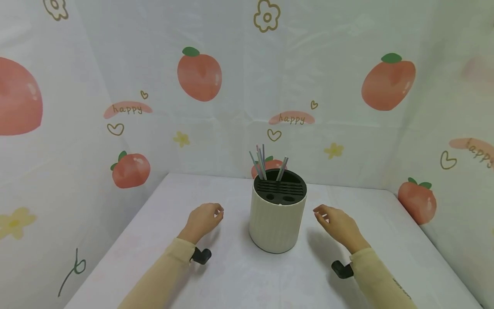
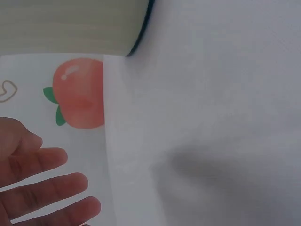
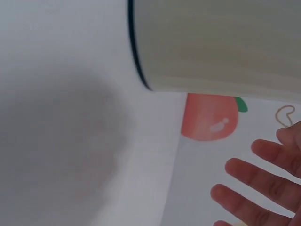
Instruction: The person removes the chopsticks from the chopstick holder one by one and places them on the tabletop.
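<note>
A cream ribbed holder [image 1: 275,227] with a black slotted top stands upright on the table. Several thin pastel sticks [image 1: 260,163] lean in its rear opening; their exact kind is too small to tell. To the left of the holder, my left hand [image 1: 203,219] hovers with relaxed fingers, apart from it and holding nothing. On the other side, my right hand [image 1: 339,225] is also empty, its fingers loosely spread beside the holder without touching. Both wrist views show the holder's side wall and dark base rim, along with the spread fingers of each hand.
The white table [image 1: 231,279] reaches back to a hanging white cloth [image 1: 239,124] printed with fruit, flowers and the word "happy". Cloth also borders the table on the left and right. A small black device sits at each wrist.
</note>
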Demonstrator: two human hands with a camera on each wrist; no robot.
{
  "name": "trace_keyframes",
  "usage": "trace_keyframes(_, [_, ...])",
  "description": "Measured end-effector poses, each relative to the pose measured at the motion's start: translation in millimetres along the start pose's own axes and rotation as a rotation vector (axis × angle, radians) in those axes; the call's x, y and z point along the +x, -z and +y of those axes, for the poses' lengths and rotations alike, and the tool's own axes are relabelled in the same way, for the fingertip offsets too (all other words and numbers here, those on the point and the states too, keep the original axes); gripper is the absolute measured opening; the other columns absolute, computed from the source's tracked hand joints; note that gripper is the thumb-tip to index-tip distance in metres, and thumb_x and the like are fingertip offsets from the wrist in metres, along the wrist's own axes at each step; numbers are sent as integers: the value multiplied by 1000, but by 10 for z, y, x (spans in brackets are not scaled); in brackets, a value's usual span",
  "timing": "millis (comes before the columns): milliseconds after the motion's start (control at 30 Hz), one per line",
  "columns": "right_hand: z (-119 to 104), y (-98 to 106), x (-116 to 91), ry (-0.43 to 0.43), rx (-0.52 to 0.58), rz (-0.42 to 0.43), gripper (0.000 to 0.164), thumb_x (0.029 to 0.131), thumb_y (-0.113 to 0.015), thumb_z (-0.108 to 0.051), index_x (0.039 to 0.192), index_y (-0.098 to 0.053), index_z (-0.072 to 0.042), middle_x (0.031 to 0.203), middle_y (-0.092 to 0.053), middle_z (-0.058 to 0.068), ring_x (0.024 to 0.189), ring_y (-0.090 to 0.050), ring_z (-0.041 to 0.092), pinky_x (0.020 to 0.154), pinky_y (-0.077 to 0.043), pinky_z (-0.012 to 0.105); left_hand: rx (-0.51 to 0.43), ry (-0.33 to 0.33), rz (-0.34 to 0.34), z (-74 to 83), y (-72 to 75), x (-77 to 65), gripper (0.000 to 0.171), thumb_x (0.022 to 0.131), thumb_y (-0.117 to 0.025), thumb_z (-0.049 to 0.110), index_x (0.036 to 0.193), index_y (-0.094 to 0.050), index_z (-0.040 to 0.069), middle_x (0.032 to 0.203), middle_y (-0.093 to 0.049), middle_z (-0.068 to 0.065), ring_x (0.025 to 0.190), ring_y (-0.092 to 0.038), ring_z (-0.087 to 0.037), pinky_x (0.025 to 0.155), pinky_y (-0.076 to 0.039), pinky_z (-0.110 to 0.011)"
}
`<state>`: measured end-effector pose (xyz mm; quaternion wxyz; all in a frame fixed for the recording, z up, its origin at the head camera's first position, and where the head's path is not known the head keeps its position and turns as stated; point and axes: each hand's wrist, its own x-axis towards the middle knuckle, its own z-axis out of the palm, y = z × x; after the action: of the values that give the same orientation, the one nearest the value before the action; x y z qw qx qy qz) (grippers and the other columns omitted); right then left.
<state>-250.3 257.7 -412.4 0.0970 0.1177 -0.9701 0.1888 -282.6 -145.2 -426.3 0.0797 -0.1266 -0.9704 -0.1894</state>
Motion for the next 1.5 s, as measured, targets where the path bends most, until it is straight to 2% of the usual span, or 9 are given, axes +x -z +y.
trace_keyframes(200, [-108,160,72,1,220,133,27,100,-54,-29,119,-63,-12,109,-70,14,96,-68,34,80,-55,52,-148,16,8,73,137,101,25,94,-58,23,115,-69,13,98,-72,-4,85,-67,-20,69,-55,-36])
trace_keyframes(333, [-202,259,180,9,391,203,33,101,-52,-32,123,-60,-9,115,-67,17,99,-67,26,81,-56,38,-289,-30,7,209,314,244,27,97,-57,25,121,-65,14,100,-70,-5,91,-66,-21,78,-55,-40])
trace_keyframes(433, [-285,322,291,41,586,197,37,102,-51,-30,129,-55,-4,125,-61,18,105,-63,10,85,-53,20,-418,-86,-2,351,486,373,30,99,-56,26,125,-61,12,101,-69,-6,92,-66,-21,81,-55,-40])
trace_keyframes(500, [-340,350,362,50,735,163,39,101,-51,-28,132,-51,-3,131,-56,15,109,-58,2,91,-50,16,-526,-123,-12,449,587,459,32,99,-55,26,127,-59,10,104,-67,-9,95,-66,-22,83,-55,-40])
trace_keyframes(633, [-423,355,477,26,937,93,41,100,-54,-28,134,-48,-7,135,-51,5,117,-53,5,106,-44,33,-759,-172,-28,631,720,630,34,99,-56,22,129,-54,6,118,-60,-14,105,-63,-28,90,-55,-38])
trace_keyframes(733, [-463,325,524,-1,998,42,41,99,-56,-27,135,-49,-10,138,-48,4,119,-52,9,108,-41,40,-918,-179,-32,737,768,714,35,98,-58,19,129,-53,3,124,-56,-16,112,-59,-30,95,-53,-38])
trace_keyframes(1000, [-515,212,569,-20,1142,-45,39,96,-61,-19,131,-50,-5,141,-39,13,106,-58,4,90,-49,16,-1110,-178,-40,875,755,780,36,95,-61,11,125,-50,-4,118,-54,-11,113,-57,-33,99,-50,-42])
trace_keyframes(1233, [-509,173,572,-36,1146,-54,37,96,-62,-17,129,-51,-5,130,-47,5,102,-59,4,89,-50,17,-1181,-218,15,935,656,778,18,94,-61,4,110,-54,-2,103,-56,-1,91,-62,-10,92,-55,-34])
trace_keyframes(1500, [-494,169,553,-32,1155,-51,34,96,-61,-18,128,-52,-9,133,-45,8,103,-59,4,89,-50,17,-1213,-240,9,957,609,796,14,93,-61,1,106,-56,-4,98,-58,1,90,-63,-9,90,-55,-31])
